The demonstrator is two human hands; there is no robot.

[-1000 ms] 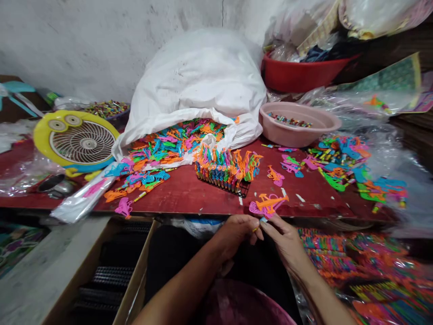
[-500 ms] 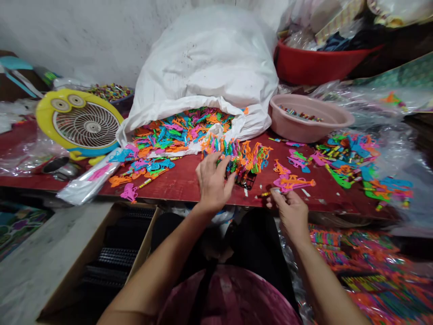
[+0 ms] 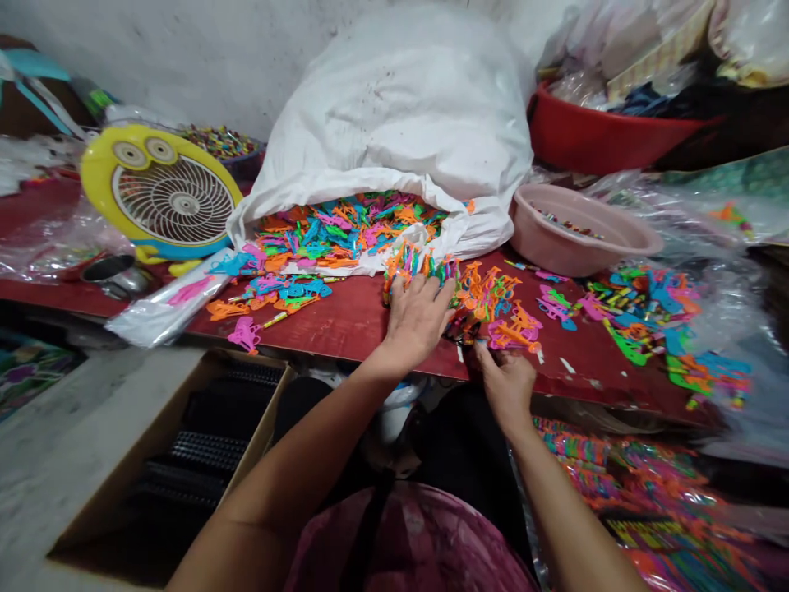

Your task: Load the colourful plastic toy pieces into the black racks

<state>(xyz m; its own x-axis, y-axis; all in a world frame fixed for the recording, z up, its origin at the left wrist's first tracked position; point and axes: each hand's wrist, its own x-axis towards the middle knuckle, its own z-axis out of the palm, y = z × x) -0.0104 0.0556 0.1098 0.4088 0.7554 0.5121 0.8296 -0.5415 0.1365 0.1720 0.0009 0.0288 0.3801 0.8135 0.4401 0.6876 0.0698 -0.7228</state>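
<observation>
My left hand (image 3: 419,319) lies over a dense row of small colourful plastic toys (image 3: 490,288) standing in a black rack, its fingers spread and touching them. At the rack's near right corner, my right hand (image 3: 510,382) is closed with thumb against fingers. It pinches the lower end of a pink and orange plastic toy (image 3: 516,330); the pinched tip is mostly hidden. The rack (image 3: 462,330) shows only in part beneath the toys and my left hand. Loose toys (image 3: 280,294) lie to the left, near the mouth of a big white sack (image 3: 400,123) full of similar pieces.
A yellow fan (image 3: 163,189) and a metal cup (image 3: 120,275) stand at the left. Behind on the right are a pink basin (image 3: 583,226) and a red basin (image 3: 610,131). More toys (image 3: 647,304) lie on the right. A cardboard box (image 3: 268,427) of black racks sits below.
My right hand has moved left to the rack's corner, bringing the pink and orange toy along. My left hand has shifted right over the row. The camera view has turned slightly left.
</observation>
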